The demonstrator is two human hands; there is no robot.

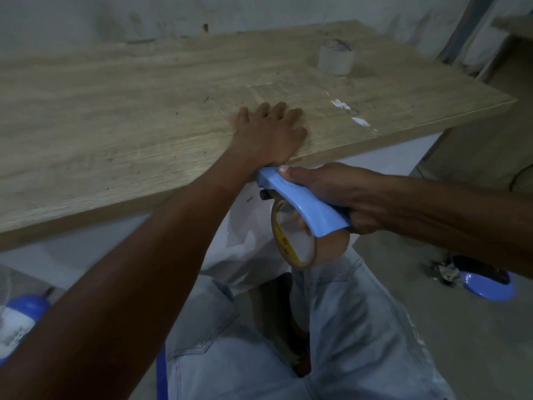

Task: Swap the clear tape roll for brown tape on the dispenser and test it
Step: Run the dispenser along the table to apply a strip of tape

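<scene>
Brown tape (pixel 310 242) is already mounted on the blue dispenser (pixel 305 204), so the swap looks done and the testing stage is in hand. The right hand (pixel 343 197) has its grip clamped on the dispenser's handle, thumb laid along the top, and holds it just off the near edge of the tabletop (pixel 115 116), with the roll hanging below the edge over the person's lap. The dispenser's long axis runs from about four o'clock at the handle to ten o'clock at the nose, and the nose sits tight against the wrist of the left hand (pixel 269 131). That left hand lies palm down on the wood at about eleven o'clock from the nose, fingers spread flat, clamped on nothing; it seems to be pressing something down near the edge, though no tape end can be made out under it. The clear tape roll (pixel 336 57) stands on its side well apart at one o'clock, near the far right of the tabletop. The likely next move is to draw the dispenser back along its own axis, toward four o'clock, away from the pinned hand.
</scene>
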